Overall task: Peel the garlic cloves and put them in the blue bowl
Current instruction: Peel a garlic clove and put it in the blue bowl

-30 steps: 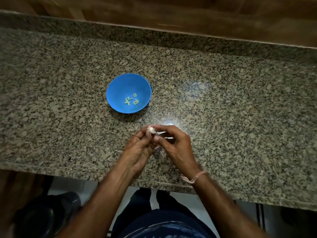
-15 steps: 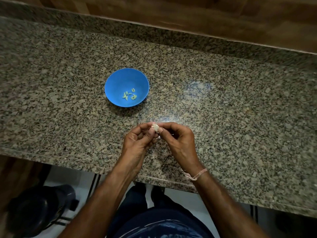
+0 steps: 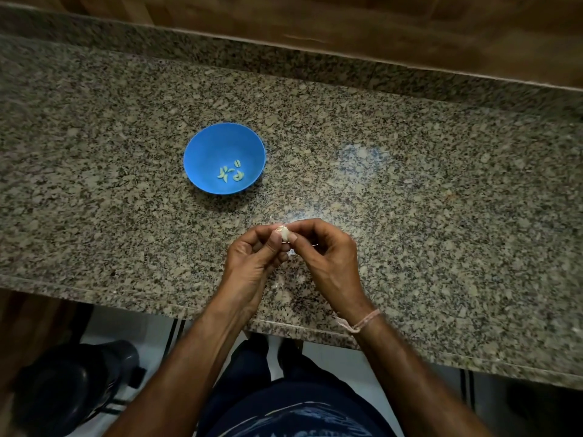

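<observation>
presently both hands, left hand (image 3: 252, 263) and right hand (image 3: 325, 257), pinch one clove (image 3: 284, 233) between curled fingertips above the counter (image 3: 441, 216), apparently to work its skin loose, near the bowl (image 3: 205, 146) holding peeled cloves (image 3: 230, 174).

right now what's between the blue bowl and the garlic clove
Only bare granite counter separates the blue bowl and garlic clove, per the head view.
</observation>
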